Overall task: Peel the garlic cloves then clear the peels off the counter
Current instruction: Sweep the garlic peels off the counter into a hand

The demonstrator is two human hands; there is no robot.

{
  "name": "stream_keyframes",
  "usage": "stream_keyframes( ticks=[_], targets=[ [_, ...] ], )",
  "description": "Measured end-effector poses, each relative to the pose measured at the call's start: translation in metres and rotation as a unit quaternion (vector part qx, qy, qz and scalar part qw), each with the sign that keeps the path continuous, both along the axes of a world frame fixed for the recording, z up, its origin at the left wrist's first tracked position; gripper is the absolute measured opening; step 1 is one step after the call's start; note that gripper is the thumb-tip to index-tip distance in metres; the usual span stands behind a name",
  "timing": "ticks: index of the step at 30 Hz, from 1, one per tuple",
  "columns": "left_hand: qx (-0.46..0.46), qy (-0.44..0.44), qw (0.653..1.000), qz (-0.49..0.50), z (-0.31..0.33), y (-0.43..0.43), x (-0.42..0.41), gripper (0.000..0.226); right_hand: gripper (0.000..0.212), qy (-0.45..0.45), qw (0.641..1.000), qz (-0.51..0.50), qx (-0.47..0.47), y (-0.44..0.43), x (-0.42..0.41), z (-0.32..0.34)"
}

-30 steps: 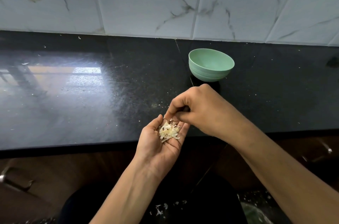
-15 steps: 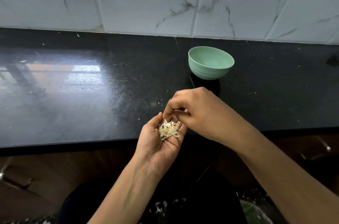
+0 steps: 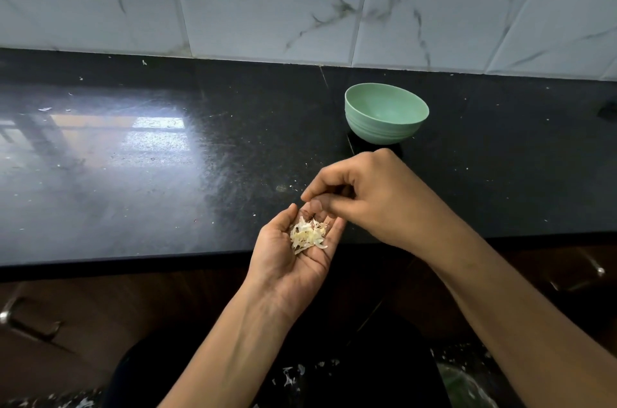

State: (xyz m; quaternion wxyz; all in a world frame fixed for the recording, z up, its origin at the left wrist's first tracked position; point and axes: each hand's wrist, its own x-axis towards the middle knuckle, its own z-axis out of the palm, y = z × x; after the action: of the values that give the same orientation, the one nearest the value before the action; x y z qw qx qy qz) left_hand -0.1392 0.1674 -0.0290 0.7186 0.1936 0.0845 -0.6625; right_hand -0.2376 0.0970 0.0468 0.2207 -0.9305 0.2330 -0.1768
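At the counter (image 3: pixel 167 190), left hand (image 3: pixel 293 260) cups peels (image 3: pixel 307 235); right hand (image 3: pixel 374 200) curls above, contents unclear.

Cupped left hand (image 3: pixel 287 262) (palm up) under pinched right hand (image 3: pixel 374 198).

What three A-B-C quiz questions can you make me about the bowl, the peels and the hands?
1. What colour is the bowl? A green, B red, C yellow.
2. Where is the pile of garlic peels? A in the bowl, B on the left hand, C on the wall tiles.
3. How is the left hand? A a tight fist, B gripping the bowl, C open, palm up.
Answers: 1 A, its wall is pale green. 2 B, the peels lie on the palm. 3 C, the palm faces up with the fingers uncurled.
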Motion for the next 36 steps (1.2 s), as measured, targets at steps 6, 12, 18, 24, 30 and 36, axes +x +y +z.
stream_keyframes(
  ticks=[6, 12, 18, 24, 30, 36],
  targets=[
    [-0.012, -0.008, 1.000, -0.011, -0.003, -0.002, -0.002, 0.052, 0.017, -0.116, 0.993, -0.005, -0.010, -0.002, 0.005, -0.005],
    [0.027, -0.003, 0.990, -0.138, -0.025, 0.022, -0.015, 0.041, 0.031, -0.002, 0.995, -0.098, -0.026, -0.070, 0.015, -0.029],
    [0.079, 0.010, 0.975, -0.205, -0.052, 0.024, -0.022, 0.045, 0.052, 0.135, 0.985, -0.076, -0.077, -0.091, 0.052, -0.059],
    [0.089, 0.008, 0.974, -0.209, -0.058, 0.015, -0.005, 0.047, 0.037, 0.139, 0.974, -0.074, -0.163, -0.034, 0.038, -0.074],
    [0.056, 0.059, 0.978, -0.192, -0.055, 0.011, -0.004, 0.038, 0.024, 0.080, 0.982, -0.063, -0.157, 0.019, 0.008, -0.084],
    [0.065, 0.067, 0.978, -0.188, -0.051, 0.012, -0.004, 0.031, 0.028, 0.014, 0.995, -0.053, -0.080, 0.050, -0.006, -0.081]
  ],
)
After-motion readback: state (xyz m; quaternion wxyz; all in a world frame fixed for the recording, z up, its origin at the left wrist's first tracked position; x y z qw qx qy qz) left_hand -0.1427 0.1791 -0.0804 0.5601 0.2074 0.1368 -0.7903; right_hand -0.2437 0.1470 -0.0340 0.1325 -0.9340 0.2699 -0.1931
